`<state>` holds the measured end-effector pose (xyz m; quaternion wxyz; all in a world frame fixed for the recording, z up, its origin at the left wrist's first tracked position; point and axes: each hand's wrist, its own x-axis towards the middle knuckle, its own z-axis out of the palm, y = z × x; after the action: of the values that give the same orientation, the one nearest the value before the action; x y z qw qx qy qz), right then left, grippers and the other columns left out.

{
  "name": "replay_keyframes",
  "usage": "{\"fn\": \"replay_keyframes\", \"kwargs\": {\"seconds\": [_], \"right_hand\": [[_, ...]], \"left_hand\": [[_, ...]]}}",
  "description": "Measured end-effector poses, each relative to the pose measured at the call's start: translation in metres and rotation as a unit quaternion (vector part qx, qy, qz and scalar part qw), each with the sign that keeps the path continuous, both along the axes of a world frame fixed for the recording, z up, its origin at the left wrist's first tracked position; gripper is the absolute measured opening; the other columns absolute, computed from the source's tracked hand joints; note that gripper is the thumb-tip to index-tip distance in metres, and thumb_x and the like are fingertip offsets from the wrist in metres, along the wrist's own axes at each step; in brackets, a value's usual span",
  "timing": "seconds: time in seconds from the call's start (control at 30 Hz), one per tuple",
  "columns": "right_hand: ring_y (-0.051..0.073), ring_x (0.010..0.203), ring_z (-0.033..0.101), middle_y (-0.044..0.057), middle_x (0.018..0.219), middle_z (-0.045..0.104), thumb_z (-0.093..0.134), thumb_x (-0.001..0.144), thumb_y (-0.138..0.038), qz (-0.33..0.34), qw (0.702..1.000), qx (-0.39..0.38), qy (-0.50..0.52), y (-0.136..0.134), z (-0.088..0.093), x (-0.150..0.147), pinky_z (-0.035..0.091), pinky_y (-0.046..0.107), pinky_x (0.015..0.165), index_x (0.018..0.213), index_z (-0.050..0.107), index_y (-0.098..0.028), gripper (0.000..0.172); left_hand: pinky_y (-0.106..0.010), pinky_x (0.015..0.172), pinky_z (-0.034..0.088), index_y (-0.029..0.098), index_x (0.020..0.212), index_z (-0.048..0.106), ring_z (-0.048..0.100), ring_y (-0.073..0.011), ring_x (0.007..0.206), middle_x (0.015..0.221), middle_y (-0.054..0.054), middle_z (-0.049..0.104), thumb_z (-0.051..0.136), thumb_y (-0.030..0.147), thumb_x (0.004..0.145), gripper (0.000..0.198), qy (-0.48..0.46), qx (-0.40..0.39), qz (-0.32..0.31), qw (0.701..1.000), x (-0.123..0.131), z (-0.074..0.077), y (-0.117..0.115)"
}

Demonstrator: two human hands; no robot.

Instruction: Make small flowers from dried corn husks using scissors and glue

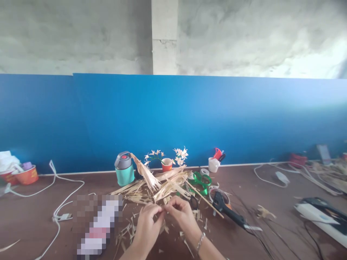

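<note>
My left hand point(148, 223) and my right hand point(183, 213) meet fingertip to fingertip low in the middle. Both are closed in a pinch. Whatever lies between the fingers is too small to make out. Just beyond them spreads a pile of dry, straw-coloured husks point(169, 186), with cut scraps point(129, 229) scattered around my wrists. A black glue gun point(229, 210) rests to the right of my right hand. Rolls of green tape point(202, 181) sit behind it. Pale flowers made of husk-like petals point(180, 156) stand by a small red cup point(167, 165).
A teal jar with a grey lid point(125, 175) stands behind the pile. On the left lie a blurred-out object point(99, 227) and white cables point(57, 206). A white cup of pens point(214, 165) stands near the blue partition point(217, 115). A black-and-white device point(322, 216) is at right.
</note>
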<state>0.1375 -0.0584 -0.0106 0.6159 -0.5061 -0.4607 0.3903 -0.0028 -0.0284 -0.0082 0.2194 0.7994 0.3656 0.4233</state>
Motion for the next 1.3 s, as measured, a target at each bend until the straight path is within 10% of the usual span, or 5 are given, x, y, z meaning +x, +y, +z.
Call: {"fn": "replay_keyframes", "kwargs": {"seconds": [0.73, 1.03, 1.3], "right_hand": [[0.011, 0.055, 0.043, -0.002, 0.059, 0.052, 0.065, 0.071, -0.046, -0.047, 0.994, 0.042, -0.087, -0.011, 0.014, 0.000, 0.034, 0.023, 0.052, 0.062, 0.057, -0.017, 0.032], [0.013, 0.056, 0.046, 0.002, 0.068, 0.059, 0.064, 0.069, -0.054, -0.006, 1.000, -0.011, 0.005, -0.012, 0.022, 0.007, 0.034, 0.024, 0.048, 0.089, 0.070, -0.020, 0.040], [0.014, 0.058, 0.046, 0.000, 0.059, 0.055, 0.067, 0.068, -0.046, 0.009, 0.998, 0.062, -0.010, -0.010, 0.024, 0.006, 0.038, 0.025, 0.057, 0.057, 0.061, -0.019, 0.030]], "left_hand": [[-0.031, 0.074, 0.036, 0.020, 0.068, 0.061, 0.057, -0.0219, 0.076, 0.072, -0.005, 0.064, 0.046, 0.034, 0.086, 0.027, 0.030, -0.026, -0.018, 0.999, 0.000, 0.003, -0.004], [-0.026, 0.066, 0.040, 0.018, 0.067, 0.063, 0.057, -0.0193, 0.067, 0.066, -0.004, 0.062, 0.050, 0.044, 0.082, 0.033, -0.072, -0.165, -0.050, 0.982, 0.004, 0.011, -0.007], [-0.027, 0.072, 0.043, 0.018, 0.079, 0.067, 0.060, -0.0211, 0.077, 0.078, -0.006, 0.067, 0.053, 0.039, 0.081, 0.025, -0.108, -0.162, -0.072, 0.978, 0.002, 0.007, -0.007]]}}
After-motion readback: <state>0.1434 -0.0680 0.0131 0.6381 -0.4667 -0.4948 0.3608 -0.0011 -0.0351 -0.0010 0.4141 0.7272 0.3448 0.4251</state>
